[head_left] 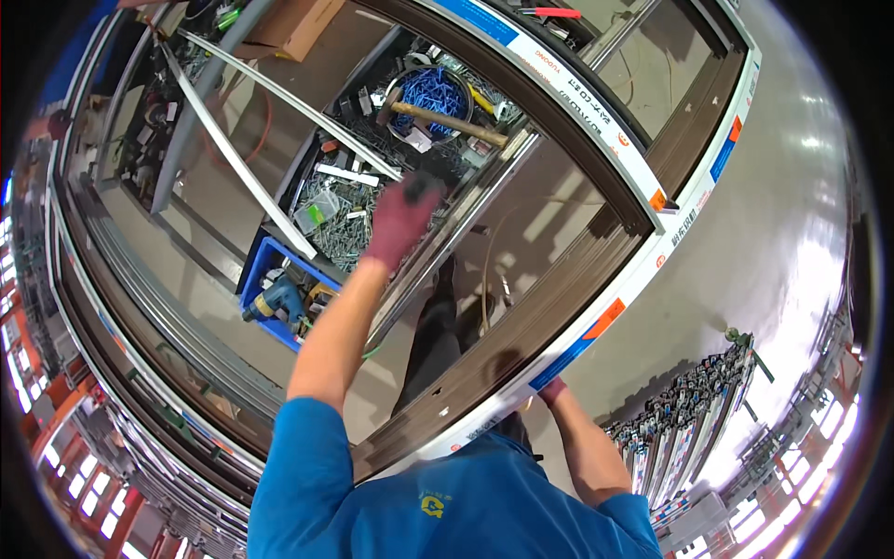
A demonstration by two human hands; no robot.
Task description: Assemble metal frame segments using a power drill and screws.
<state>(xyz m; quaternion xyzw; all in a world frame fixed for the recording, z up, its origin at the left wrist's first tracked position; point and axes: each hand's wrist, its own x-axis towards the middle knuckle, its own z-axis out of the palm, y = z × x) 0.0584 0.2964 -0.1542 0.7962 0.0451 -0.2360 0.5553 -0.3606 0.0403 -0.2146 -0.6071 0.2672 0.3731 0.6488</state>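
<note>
My left hand (404, 222), in a maroon glove, is stretched over a tray of loose screws (357, 238). Its fingers are blurred, with a dark patch at the tips; whether that is glove or a held thing I cannot make out. Just beyond it, a wooden-handled hammer (452, 124) lies across a round bowl of blue plastic pieces (434, 97). My right hand (552, 390), also gloved in maroon, is against the outer edge of a brown metal frame (503, 377) with white protective film. The frame's rim hides its fingers.
A blue bin (270, 321) with a power drill (279, 300) stands left of the tray. White strips (233, 158) lean across at the left. A red-handled tool (551, 12) lies at the far side. Bundled metal profiles (689, 410) stand at the right, over grey floor (745, 252).
</note>
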